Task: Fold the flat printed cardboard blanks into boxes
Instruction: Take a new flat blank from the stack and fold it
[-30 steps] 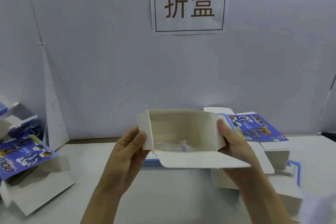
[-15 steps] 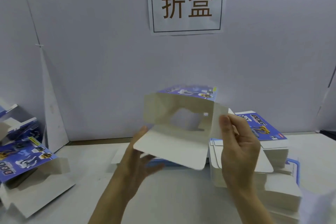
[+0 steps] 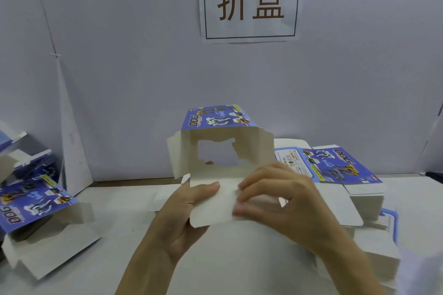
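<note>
Both hands work the near flap of a half-folded box [image 3: 225, 151], held in the air above the table [image 3: 239, 266].

The left hand [image 3: 182, 218] pinches the white flap [image 3: 211, 208], thumb on its inner face and fingers behind. The right hand [image 3: 275, 199] has bent fingers pressing the flap's right edge; it is blurred and its thumb is hidden.

The card looks light and thin, stiff across the panels but ready to bend at the creases. It is probably best held near the fold lines, away from the weak cut-out window [image 3: 218, 153].

The box is an open shell with nothing visible inside; the wall shows through the window. A stack of flat blanks [image 3: 335, 165] lies to the right. The folded boxes [image 3: 36, 203] on the left have loose flaps, and their insides are too dark to judge.
</note>
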The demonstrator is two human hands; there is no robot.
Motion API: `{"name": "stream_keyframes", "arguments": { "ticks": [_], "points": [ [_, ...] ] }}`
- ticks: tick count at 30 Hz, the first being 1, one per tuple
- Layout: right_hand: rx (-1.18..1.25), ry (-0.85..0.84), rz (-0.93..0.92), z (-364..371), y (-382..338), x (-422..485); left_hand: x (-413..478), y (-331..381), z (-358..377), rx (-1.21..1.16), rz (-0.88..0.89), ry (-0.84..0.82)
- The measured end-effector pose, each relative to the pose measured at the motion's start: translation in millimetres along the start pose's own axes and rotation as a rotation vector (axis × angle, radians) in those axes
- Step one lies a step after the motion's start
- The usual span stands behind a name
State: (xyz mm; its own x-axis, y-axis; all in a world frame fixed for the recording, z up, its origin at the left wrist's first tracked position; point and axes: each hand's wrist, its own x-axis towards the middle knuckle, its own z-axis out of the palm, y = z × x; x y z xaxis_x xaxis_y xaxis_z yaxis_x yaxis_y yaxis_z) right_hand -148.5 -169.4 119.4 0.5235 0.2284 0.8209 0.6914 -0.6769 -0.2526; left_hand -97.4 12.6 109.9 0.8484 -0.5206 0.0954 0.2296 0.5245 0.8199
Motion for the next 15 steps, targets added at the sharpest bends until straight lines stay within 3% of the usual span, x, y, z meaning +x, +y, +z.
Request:
{"name": "stream_keyframes", "arguments": {
  "ticks": [3,8,15],
  "points": [
    [0.003,-0.182,0.069,4.9,-1.1,-1.4,-0.8,1.4,1.0,0.011,0.034,-0.020],
    [0.079,-0.128,0.091,7.9,-1.3,0.2,-0.5,1.1,2.6,0.018,0.073,-0.024],
    [0.219,-0.176,0.306,8.0,-2.2,0.5,-1.2,-2.2,4.6,0.016,0.046,-0.036]
  ]
}}
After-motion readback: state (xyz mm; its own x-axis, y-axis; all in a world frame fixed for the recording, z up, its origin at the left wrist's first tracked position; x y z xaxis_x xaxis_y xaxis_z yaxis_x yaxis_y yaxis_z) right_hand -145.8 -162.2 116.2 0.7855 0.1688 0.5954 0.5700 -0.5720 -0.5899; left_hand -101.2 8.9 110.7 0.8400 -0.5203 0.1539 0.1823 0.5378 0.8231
